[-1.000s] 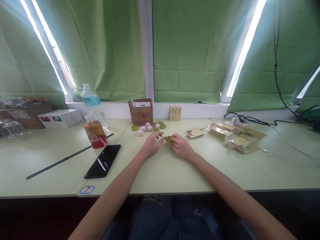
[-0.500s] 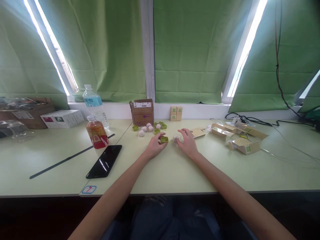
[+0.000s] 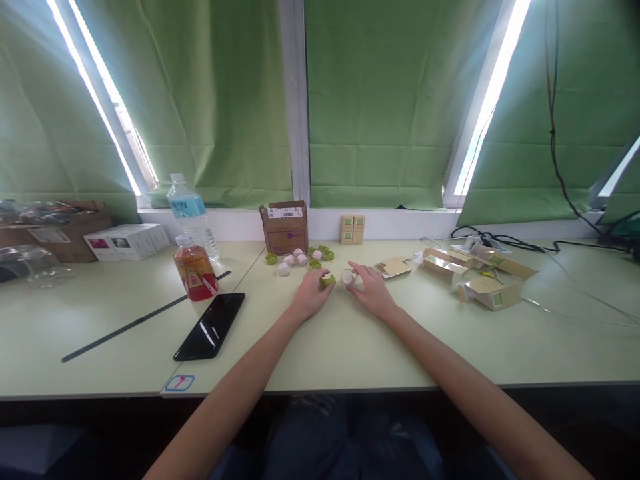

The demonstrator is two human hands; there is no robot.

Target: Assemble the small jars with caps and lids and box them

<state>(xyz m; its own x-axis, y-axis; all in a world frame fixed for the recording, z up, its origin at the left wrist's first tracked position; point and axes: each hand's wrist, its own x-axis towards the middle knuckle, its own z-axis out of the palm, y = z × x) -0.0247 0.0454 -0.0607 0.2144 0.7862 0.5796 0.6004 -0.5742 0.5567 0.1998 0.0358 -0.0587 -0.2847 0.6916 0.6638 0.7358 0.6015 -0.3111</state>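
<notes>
My left hand (image 3: 309,297) rests on the pale green table (image 3: 350,340) with its fingers pinched round a small green cap (image 3: 327,281). Just to its right, my right hand (image 3: 369,289) curls round a small white round jar (image 3: 347,277). The cap and jar are a short gap apart. Behind them lie several more white jars (image 3: 290,261) and green caps (image 3: 323,253), in front of a small open brown carton (image 3: 283,227).
A black phone (image 3: 210,325), a red drink bottle (image 3: 195,269), a water bottle (image 3: 192,215) and a black strip (image 3: 135,323) lie at left. White boxes (image 3: 127,240) stand far left. Flat and folded tan cartons (image 3: 475,273) and cables (image 3: 505,240) are at right. Two small boxes (image 3: 352,227) sit by the wall.
The green piece held by both hands has come apart: my left hand now holds the green cap and my right the white jar. Both hands shifted slightly away from me.
</notes>
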